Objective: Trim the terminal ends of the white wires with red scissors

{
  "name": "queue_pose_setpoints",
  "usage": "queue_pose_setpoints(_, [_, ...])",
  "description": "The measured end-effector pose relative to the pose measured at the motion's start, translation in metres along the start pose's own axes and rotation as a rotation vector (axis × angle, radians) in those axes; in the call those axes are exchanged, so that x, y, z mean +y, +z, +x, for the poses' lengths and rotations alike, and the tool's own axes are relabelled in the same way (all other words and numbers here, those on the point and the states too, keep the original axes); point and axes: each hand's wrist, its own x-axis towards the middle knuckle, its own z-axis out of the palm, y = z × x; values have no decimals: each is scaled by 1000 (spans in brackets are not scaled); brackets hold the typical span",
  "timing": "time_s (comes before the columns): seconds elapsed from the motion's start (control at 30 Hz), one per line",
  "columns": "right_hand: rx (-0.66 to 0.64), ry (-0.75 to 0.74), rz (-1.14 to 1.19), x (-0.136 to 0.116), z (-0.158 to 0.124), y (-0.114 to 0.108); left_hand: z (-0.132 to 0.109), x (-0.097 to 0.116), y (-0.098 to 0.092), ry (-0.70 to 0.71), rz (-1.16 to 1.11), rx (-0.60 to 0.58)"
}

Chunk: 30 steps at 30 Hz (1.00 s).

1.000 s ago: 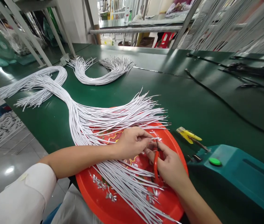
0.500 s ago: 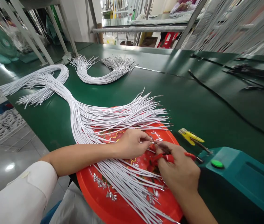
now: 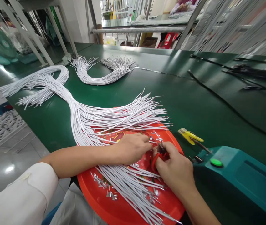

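Over a red tray point(image 3: 86, 187), my left hand point(image 3: 133, 148) has its fingers pressed together around the end of a thin white wire. My right hand point(image 3: 174, 165) is closed on red-handled pliers point(image 3: 156, 161), whose dark jaws point up and left near my left fingertips. White wires point(image 3: 81, 122) fan out across the tray in two groups, one beyond my hands and one nearer to me. Small silvery scraps point(image 3: 111, 195) lie on the tray's near left part and among the wire ends.
Right of the tray sits a teal machine point(image 3: 243, 178) with a green button, beside a yellow-handled tool point(image 3: 189, 136). More wire bundles point(image 3: 100, 79) lie farther back on the green table point(image 3: 128, 93). Black cables point(image 3: 217, 97) cross the right side.
The pliers have turned in my right hand, their jaws now more upright. My right hand has shifted slightly left, and my left fingers have curled downward.
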Motion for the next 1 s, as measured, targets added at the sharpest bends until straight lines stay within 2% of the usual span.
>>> queue_pose_setpoints(0.13, [-92, 215, 339, -4, 8, -7, 0, -2, -6, 131, 48, 55])
queue_pose_setpoints(0.27, [-175, 433, 801, -6, 13, -16, 2, -5, -8, 228, -48, 109])
queue_pose_setpoints(0.37, [-303, 620, 1066, -7, 14, -22, 2, -5, -8, 186, -175, 117])
queue_pose_setpoints(0.43, [-356, 671, 1168, -8, 14, -24, 2, -3, -8, 117, -284, 137])
queue_pose_setpoints(0.5, [-357, 675, 1222, -8, 13, -23, 3, -1, -8, 35, -382, 162])
queue_pose_setpoints(0.6, [-264, 661, 1211, -7, 13, -17, 3, 1, -8, -82, -434, 178])
queue_pose_setpoints(0.7, [-174, 641, 1152, -6, 13, -12, 3, 1, -10, -132, -443, 160])
queue_pose_setpoints(0.8, [-179, 621, 1141, -5, 13, -11, 4, 2, -13, -169, -515, 129])
queue_pose_setpoints(0.9, [-193, 625, 1203, -4, 13, -11, 5, 3, -13, -264, -680, 104])
queue_pose_setpoints(1.0, [-86, 625, 1234, -5, 12, -10, 7, 3, -9, -387, -875, 115])
